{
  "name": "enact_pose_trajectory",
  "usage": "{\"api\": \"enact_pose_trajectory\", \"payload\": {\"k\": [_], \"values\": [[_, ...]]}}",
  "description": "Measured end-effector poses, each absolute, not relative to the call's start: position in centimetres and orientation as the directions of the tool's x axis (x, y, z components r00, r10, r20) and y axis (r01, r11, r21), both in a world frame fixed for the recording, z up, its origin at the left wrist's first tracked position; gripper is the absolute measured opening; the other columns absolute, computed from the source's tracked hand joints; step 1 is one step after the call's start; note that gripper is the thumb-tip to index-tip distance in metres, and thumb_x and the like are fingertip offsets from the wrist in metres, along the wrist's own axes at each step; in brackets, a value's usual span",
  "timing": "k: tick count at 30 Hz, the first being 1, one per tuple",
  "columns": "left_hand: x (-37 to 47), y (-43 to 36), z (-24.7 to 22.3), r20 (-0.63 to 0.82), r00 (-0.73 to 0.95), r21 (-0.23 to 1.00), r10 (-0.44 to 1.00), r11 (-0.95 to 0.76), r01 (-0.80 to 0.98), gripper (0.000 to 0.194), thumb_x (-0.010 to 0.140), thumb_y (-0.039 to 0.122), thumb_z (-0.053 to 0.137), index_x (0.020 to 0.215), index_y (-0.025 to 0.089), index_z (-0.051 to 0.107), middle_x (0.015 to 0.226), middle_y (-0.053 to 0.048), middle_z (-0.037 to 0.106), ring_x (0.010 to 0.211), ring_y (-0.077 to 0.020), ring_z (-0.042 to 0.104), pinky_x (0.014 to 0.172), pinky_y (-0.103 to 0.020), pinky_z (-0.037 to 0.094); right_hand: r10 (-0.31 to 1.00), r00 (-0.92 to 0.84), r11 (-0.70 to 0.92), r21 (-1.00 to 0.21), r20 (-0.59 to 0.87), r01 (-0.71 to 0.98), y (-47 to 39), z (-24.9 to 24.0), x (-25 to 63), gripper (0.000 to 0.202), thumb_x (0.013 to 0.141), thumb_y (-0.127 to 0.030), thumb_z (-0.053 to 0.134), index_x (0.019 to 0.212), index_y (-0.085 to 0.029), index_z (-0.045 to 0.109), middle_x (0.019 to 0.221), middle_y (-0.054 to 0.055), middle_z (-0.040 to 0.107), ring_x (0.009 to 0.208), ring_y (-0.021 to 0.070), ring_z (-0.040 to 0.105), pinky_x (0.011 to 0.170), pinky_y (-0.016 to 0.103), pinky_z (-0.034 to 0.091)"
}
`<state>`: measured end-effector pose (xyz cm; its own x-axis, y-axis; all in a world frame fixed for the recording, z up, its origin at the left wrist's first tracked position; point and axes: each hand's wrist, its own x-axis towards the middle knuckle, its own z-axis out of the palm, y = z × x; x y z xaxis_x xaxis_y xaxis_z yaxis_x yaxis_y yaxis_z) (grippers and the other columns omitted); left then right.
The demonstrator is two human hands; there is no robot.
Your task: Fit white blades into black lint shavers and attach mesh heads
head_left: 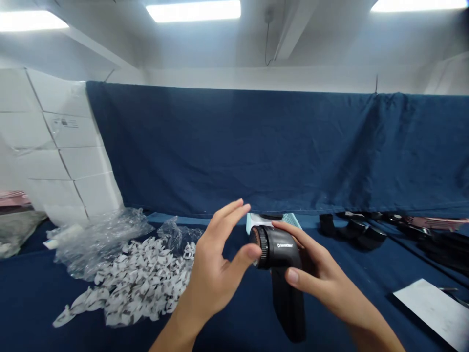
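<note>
My right hand (322,269) is wrapped round a black handheld device (287,252) near the middle, thumb on its near side and fingers behind. The device's round ridged head points left and its handle hangs down. My left hand (220,264) is raised just left of that head, fingers spread, with the thumb tip beside the head; whether the thumb touches it I cannot tell. Behind the device sits a light blue and white object (293,220), partly hidden.
Left on the blue cloth (234,327) lies a pile of small white-grey pieces (142,281), with clear plastic bags (98,239) behind. White boxes (82,161) are stacked back left. Black parts (353,232) and a white sheet (434,308) lie right. A blue curtain (234,151) hangs behind.
</note>
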<state>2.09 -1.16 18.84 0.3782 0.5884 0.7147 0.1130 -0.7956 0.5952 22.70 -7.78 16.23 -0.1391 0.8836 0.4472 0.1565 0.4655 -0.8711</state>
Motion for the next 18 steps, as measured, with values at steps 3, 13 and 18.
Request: {"api": "enact_pose_trajectory", "payload": {"k": [3,13,18], "values": [[2.18,-0.89,19.1,0.536,0.484,0.703,0.692,-0.683,0.198,0.038,0.093,0.042,0.051,0.126,0.023,0.06,0.089,-0.004,0.071,0.073,-0.017,0.066,0.07,-0.029,0.054,0.876,-0.112,0.482,-0.841,0.469,0.247,-8.16,16.3,22.57,0.063,0.084,-0.034,0.069,0.14,-0.035,0.041,0.135,0.006,0.055,0.112,0.0256,0.06,0.097,0.043,0.05],[1.48,-0.44,19.53,0.358,0.595,0.796,0.72,-0.568,0.208,0.065,0.085,0.039,0.064,0.144,0.028,0.039,0.107,-0.009,0.071,0.065,-0.0169,0.067,0.059,-0.028,0.054,0.856,-0.076,0.493,-0.762,0.511,0.42,-7.95,16.4,22.98,0.067,0.082,-0.034,0.072,0.141,-0.033,0.041,0.137,0.007,0.054,0.115,0.0274,0.06,0.099,0.047,0.05],[2.09,-0.54,19.26,0.408,0.618,0.787,0.672,-0.602,0.135,0.083,0.071,0.039,0.079,0.143,0.038,0.037,0.144,-0.009,0.047,0.104,-0.0249,0.063,0.074,-0.032,0.057,0.835,-0.051,0.504,-0.725,0.548,0.468,-7.8,16.55,23.04,0.066,0.083,-0.033,0.071,0.141,-0.034,0.04,0.137,0.007,0.055,0.114,0.028,0.06,0.098,0.05,0.05]]}}
